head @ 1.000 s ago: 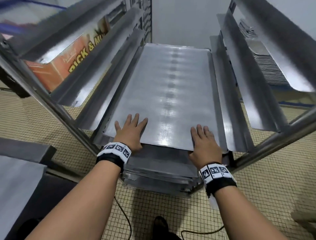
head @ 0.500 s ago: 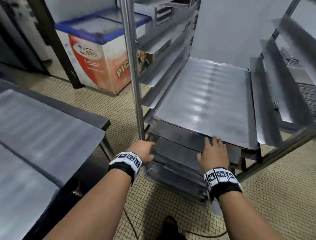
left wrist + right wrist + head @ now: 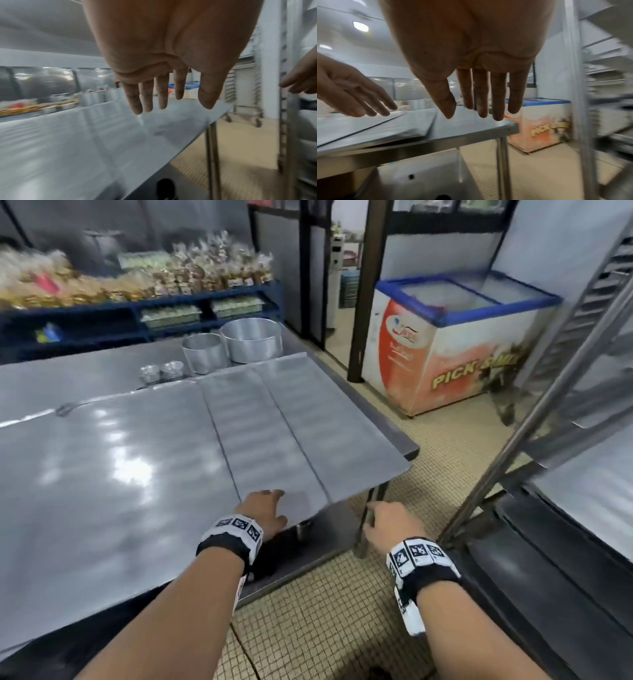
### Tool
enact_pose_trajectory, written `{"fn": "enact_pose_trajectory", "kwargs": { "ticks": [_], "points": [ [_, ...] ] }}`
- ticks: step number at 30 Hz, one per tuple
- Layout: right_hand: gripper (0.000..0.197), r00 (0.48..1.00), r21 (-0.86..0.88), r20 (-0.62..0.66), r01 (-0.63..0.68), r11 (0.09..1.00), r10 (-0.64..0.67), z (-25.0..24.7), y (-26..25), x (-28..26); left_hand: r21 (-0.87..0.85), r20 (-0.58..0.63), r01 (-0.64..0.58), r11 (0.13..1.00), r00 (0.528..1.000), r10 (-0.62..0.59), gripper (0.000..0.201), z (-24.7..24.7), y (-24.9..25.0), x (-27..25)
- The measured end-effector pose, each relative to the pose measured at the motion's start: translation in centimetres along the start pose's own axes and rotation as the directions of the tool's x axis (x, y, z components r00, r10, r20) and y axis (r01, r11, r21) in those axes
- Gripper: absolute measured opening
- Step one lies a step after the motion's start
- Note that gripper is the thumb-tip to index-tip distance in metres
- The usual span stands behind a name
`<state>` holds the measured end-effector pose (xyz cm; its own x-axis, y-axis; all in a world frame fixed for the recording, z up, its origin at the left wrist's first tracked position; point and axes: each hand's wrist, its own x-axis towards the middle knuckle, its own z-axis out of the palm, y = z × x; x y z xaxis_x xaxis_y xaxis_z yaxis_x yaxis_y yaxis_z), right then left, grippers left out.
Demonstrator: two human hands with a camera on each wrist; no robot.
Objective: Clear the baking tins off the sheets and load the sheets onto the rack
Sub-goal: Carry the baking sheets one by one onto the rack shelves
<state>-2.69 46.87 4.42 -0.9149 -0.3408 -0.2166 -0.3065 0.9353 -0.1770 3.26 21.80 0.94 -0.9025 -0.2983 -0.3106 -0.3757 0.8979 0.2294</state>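
Reaching out over the near corner of the steel worktop (image 3: 85,378), the left hand (image 3: 262,513) hovers palm down with its fingers straight and slightly spread, holding nothing; the left wrist view shows a gap between the fingertips (image 3: 137,108) and the metal below. The right hand (image 3: 388,527) hangs in the air past the worktop's corner, above the tiled floor (image 3: 308,628), its fingers also straight and relaxed and empty, with the two hands apart from each other.

Several flat baking sheets (image 3: 246,433) lie side by side and overlapping on the worktop, the rightmost one (image 3: 329,422) jutting out over the edge near the table leg (image 3: 363,529). At the far end of the worktop, off the sheets, stand the baking tins: a large round tin (image 3: 251,340), a smaller round tin (image 3: 204,352) touching it, and two small fluted tins (image 3: 161,371) just beside those.

On the right stands the steel rack (image 3: 548,392), its slanted upright in front of the runners, with a sheet (image 3: 596,494) already resting inside low down. Behind it is a chest freezer (image 3: 455,344) with a blue-rimmed lid and "PICK" printed on its front. Blue shelves (image 3: 137,309) along the back wall carry bagged goods, blurred.
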Motion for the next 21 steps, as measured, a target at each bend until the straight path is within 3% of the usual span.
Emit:
{"fn": "enact_pose_trajectory", "kwargs": {
  "ticks": [3,7,9,11,13,15,19,21],
  "points": [
    [0.035,0.986,-0.033,0.039,0.162,0.986,-0.16,1.1,-6.0,1.1,-0.042,-0.036,0.251,0.967,0.967,-0.252,0.067,1.0,-7.1,-3.4],
    [0.041,0.939,-0.037,0.124,0.328,0.944,-0.321,3.0,-12.8,2.0,-0.083,0.007,0.571,0.816,0.82,-0.573,0.065,3.1,-13.1,-8.4],
    [0.045,0.917,0.006,0.169,0.367,0.93,-0.363,4.2,-15.4,2.1,-0.094,0.015,0.639,0.764,0.768,-0.64,0.07,4.4,-14.8,-10.4],
    [0.046,0.896,0.053,0.186,0.401,0.915,-0.403,5.3,-17.4,2.1,-0.108,0.064,0.628,0.77,0.778,-0.625,0.082,5.7,-15.3,-11.8],
    [0.048,0.899,0.151,0.201,0.364,0.919,-0.389,6.4,-19.0,2.2,-0.096,0.089,0.616,0.782,0.788,-0.61,0.09,6.5,-14.9,-12.7],
    [0.054,0.921,0.313,0.218,0.247,0.917,-0.322,7.7,-20.3,2.6,-0.084,0.041,0.622,0.779,0.783,-0.621,0.085,6.7,-14.2,-13.0],
    [0.057,0.956,0.564,0.264,-0.043,0.825,-0.13,9.2,-21.6,4.2,0.006,-0.13,0.598,0.802,0.795,-0.592,0.037,5.7,-13.3,-13.7],
    [0.05,0.957,0.571,0.269,-0.07,0.818,-0.106,9.4,-21.8,4.8,0.033,-0.121,0.584,0.811,0.808,-0.576,0.034,4.7,-13.0,-14.1]
  ]
}}
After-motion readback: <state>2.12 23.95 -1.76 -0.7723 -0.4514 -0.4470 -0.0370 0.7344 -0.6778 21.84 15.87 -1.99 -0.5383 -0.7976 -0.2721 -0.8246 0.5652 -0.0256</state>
